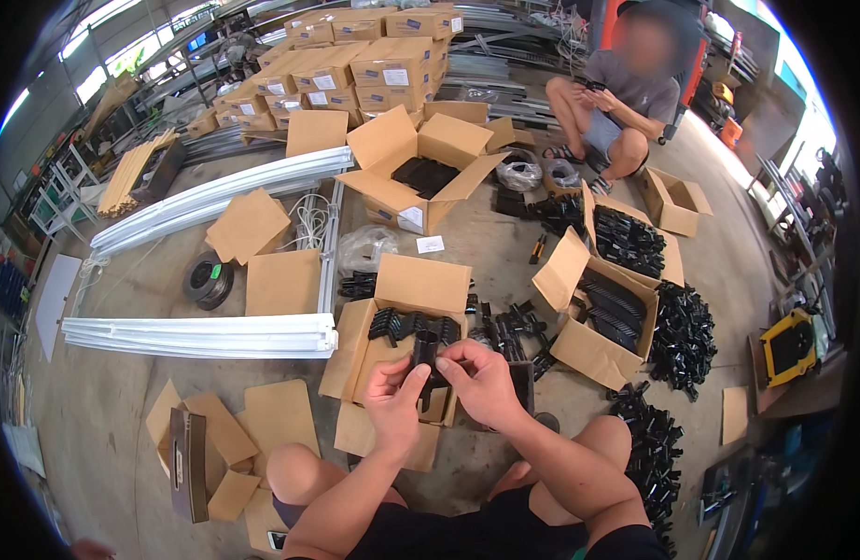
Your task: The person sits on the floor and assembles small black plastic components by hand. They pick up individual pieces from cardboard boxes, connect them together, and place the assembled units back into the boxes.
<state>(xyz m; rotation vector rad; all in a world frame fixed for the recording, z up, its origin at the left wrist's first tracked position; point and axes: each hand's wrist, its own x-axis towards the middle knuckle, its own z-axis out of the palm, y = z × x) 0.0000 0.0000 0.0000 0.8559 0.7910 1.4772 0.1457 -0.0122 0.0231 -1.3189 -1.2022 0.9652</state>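
Observation:
A black tubular fitting [425, 347] is held up in front of me, its round open end on top. My left hand [395, 401] grips it from the left, thumb along its side. My right hand [483, 381] pinches it from the right with thumb and fingers; the fingertips partly hide its lower part. Just beyond and below my hands stands an open cardboard box [420, 278] with black angled parts [399, 324] laid in a row inside. More loose black fittings [504, 331] lie on the floor to its right.
At the right, open boxes [593, 359] of black parts stand beside heaps of black fittings [684, 341]. Another person [626, 103] sits at the far right, holding something black. White metal rails [201, 338] and a wire spool [209, 280] lie left. Stacked cartons [392, 73] fill the back.

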